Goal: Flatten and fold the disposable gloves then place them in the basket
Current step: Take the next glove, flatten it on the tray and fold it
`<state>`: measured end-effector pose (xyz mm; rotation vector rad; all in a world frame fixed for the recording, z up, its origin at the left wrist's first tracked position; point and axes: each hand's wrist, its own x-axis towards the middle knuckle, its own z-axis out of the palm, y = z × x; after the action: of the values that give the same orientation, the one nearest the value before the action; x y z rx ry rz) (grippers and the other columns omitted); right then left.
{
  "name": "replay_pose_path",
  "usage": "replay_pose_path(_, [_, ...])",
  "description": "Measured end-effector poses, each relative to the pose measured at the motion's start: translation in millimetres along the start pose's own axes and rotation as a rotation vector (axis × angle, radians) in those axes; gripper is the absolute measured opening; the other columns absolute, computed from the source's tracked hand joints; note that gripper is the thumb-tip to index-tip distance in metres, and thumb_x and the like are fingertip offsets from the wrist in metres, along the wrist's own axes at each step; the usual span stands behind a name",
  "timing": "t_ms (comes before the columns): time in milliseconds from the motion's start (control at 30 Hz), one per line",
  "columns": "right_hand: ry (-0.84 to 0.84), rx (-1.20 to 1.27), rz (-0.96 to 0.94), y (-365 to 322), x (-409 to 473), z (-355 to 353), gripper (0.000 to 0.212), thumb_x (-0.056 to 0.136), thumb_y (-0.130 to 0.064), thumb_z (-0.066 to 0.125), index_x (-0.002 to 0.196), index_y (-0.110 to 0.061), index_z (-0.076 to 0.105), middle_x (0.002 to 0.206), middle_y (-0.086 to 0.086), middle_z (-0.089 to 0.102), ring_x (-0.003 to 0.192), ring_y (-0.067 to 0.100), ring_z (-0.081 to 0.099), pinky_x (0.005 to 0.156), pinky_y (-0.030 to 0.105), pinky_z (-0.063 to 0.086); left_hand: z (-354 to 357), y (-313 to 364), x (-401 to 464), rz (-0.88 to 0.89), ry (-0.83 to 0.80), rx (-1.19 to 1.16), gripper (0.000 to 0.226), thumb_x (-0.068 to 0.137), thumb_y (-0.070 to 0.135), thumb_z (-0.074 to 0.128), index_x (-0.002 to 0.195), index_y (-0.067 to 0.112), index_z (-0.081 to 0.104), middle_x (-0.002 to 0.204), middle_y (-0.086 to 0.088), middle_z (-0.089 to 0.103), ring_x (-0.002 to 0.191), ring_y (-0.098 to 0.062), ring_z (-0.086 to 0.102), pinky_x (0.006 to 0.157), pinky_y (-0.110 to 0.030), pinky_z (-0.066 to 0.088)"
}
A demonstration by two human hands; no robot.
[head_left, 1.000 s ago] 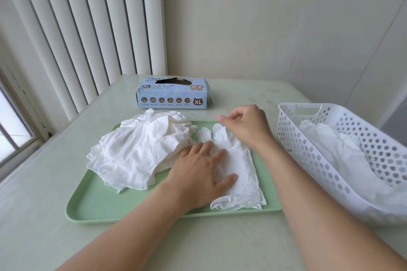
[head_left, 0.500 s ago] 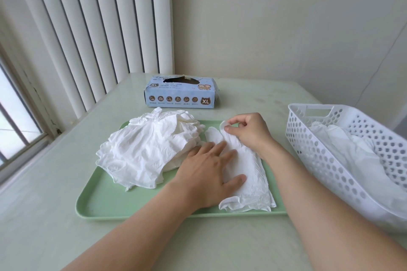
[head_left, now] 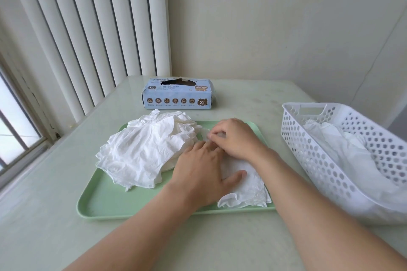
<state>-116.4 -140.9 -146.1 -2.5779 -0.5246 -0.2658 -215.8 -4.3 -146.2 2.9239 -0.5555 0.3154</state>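
A single white disposable glove (head_left: 244,185) lies flat on the right part of the green tray (head_left: 123,207), cuff toward me. My left hand (head_left: 202,171) presses flat on its middle, fingers straight and thumb spread. My right hand (head_left: 233,138) pinches the glove's finger end between thumb and fingertips, just beyond my left fingertips. A crumpled pile of white gloves (head_left: 149,149) fills the tray's left part. The white perforated basket (head_left: 326,160) stands at the right, with folded gloves (head_left: 343,152) inside.
A light blue glove box (head_left: 177,94) marked XL stands behind the tray with its top torn open. White vertical blinds and a window run along the left; a wall closes off the table's far side. Bare tabletop lies in front of the tray.
My right hand has drawn the glove's finger end back toward me, up to my left fingertips. My left hand has stayed pressed on the glove.
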Motion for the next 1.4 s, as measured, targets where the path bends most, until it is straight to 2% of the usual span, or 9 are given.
replay_pose_path(100, [-0.095, -0.029, 0.006, -7, -5, -11, 0.031, 0.098, -0.034, 0.058, 0.127, -0.034, 0.068, 0.133, -0.006, 0.067, 0.128, 0.018, 0.057, 0.108, 0.040, 0.043, -7, -1, -4, 0.000, 0.031, -0.007, 0.074, 0.085, 0.084, 0.038, 0.125, 0.026, 0.058, 0.124, 0.007, 0.060, 0.121, -0.017, 0.052, 0.093, -0.032, 0.041])
replay_pose_path(167, [-0.067, 0.052, -0.010, -19, -14, -32, 0.031, 0.099, -0.030, 0.059, 0.129, -0.031, 0.068, 0.135, -0.008, 0.065, 0.125, 0.014, 0.059, 0.107, 0.031, 0.043, -11, -4, -8, 0.018, 0.082, -0.078, 0.073, 0.083, 0.085, 0.042, 0.117, 0.025, 0.063, 0.114, 0.008, 0.061, 0.111, -0.017, 0.056, 0.088, -0.033, 0.046])
replay_pose_path(267, [-0.113, 0.089, 0.034, -43, -39, -68, 0.012, 0.095, -0.034, 0.067, 0.101, -0.028, 0.075, 0.106, -0.010, 0.073, 0.094, 0.011, 0.067, 0.085, 0.030, 0.051, -21, -12, -13, 0.105, 0.165, -0.310, 0.053, 0.080, 0.078, 0.056, 0.099, 0.029, 0.067, 0.100, 0.012, 0.063, 0.087, -0.007, 0.060, 0.077, -0.032, 0.052])
replay_pose_path(367, [-0.247, -0.023, 0.157, -54, -77, -88, 0.024, 0.087, -0.043, 0.074, 0.080, -0.020, 0.070, 0.079, 0.001, 0.071, 0.074, 0.021, 0.070, 0.069, 0.033, 0.054, -33, -18, -17, 0.201, 0.053, -0.452, 0.049, 0.070, 0.078, 0.065, 0.082, 0.031, 0.068, 0.074, 0.013, 0.062, 0.068, -0.003, 0.059, 0.062, -0.025, 0.049])
replay_pose_path(467, [-0.295, -0.124, 0.306, -39, -108, -87, 0.044, 0.084, -0.051, 0.075, 0.078, -0.007, 0.069, 0.069, 0.007, 0.072, 0.067, 0.024, 0.071, 0.070, 0.035, 0.057, -32, -13, -21, 0.253, -0.137, -0.378, 0.046, 0.068, 0.075, 0.073, 0.088, 0.034, 0.072, 0.074, 0.014, 0.062, 0.071, 0.001, 0.059, 0.061, -0.018, 0.043])
replay_pose_path(633, [-0.253, 0.009, 0.436, -11, -120, -75, 0.059, 0.083, -0.053, 0.074, 0.076, 0.004, 0.063, 0.072, 0.020, 0.067, 0.055, 0.023, 0.052, 0.059, 0.031, 0.044, -23, -4, -23, 0.309, -0.140, -0.366, 0.028, 0.082, 0.061, 0.073, 0.085, 0.033, 0.073, 0.073, 0.014, 0.062, 0.071, 0.001, 0.058, 0.061, -0.018, 0.043])
replay_pose_path(900, [-0.391, 0.221, 0.352, -7, -130, -89, 0.011, 0.091, -0.027, 0.073, 0.091, -0.016, 0.071, 0.076, -0.003, 0.069, 0.064, 0.009, 0.060, 0.066, 0.030, 0.050, -9, -4, -19, 0.167, -0.024, -0.470, 0.021, 0.095, 0.032, 0.066, 0.076, 0.030, 0.059, 0.066, 0.013, 0.063, 0.061, -0.006, 0.058, 0.060, -0.029, 0.048])
replay_pose_path(1267, [-0.264, 0.258, 0.231, -23, -133, -91, 0.050, 0.068, -0.050, 0.089, 0.108, -0.040, 0.061, 0.086, -0.006, 0.071, 0.058, 0.000, 0.061, 0.059, 0.020, 0.046, 0, 2, -16, 0.086, 0.109, -0.556, 0.027, 0.095, 0.032, 0.069, 0.072, 0.024, 0.057, 0.064, 0.010, 0.065, 0.060, -0.007, 0.061, 0.058, -0.027, 0.049])
replay_pose_path(1400, [-0.176, 0.129, 0.177, -22, -128, -78, 0.014, 0.080, -0.029, 0.084, 0.090, -0.032, 0.074, 0.078, -0.007, 0.068, 0.058, 0.003, 0.060, 0.059, 0.021, 0.048, -6, 1, -17, 0.107, 0.073, -0.556, 0.035, 0.093, 0.034, 0.072, 0.066, 0.026, 0.051, 0.059, 0.018, 0.060, 0.057, -0.003, 0.057, 0.054, -0.016, 0.040])
